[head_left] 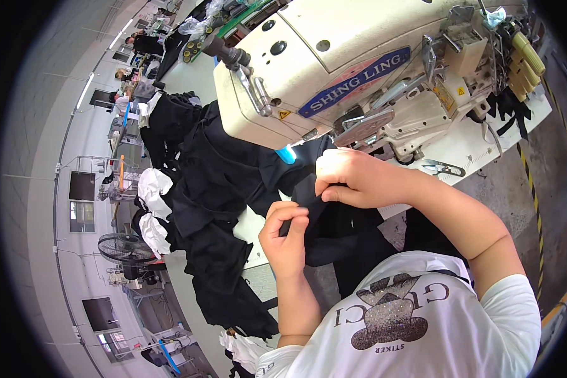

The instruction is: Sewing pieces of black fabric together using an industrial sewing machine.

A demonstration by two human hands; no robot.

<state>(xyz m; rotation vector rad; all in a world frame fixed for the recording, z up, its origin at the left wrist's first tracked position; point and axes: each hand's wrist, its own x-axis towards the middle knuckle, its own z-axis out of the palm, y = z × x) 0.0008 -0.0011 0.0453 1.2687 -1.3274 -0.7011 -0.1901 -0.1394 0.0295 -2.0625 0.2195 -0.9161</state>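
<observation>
Black fabric lies in a large heap on the white table of an industrial sewing machine and runs under the machine's lit end. My left hand is closed at the near side of the heap, with a bit of the black cloth showing between thumb and fingers. Farther right and higher, my right hand is closed on the cloth just below the sewing head. Its fingertips are partly hidden. A blue-tipped lamp shines beside that hand. Whatever lies under the presser area is hidden.
Small thread snips lie on the table right of my right forearm. Thread cones and guides crowd the machine's right end. White cloth lies left of the heap. A black fan stands farther left, with other people at distant workstations.
</observation>
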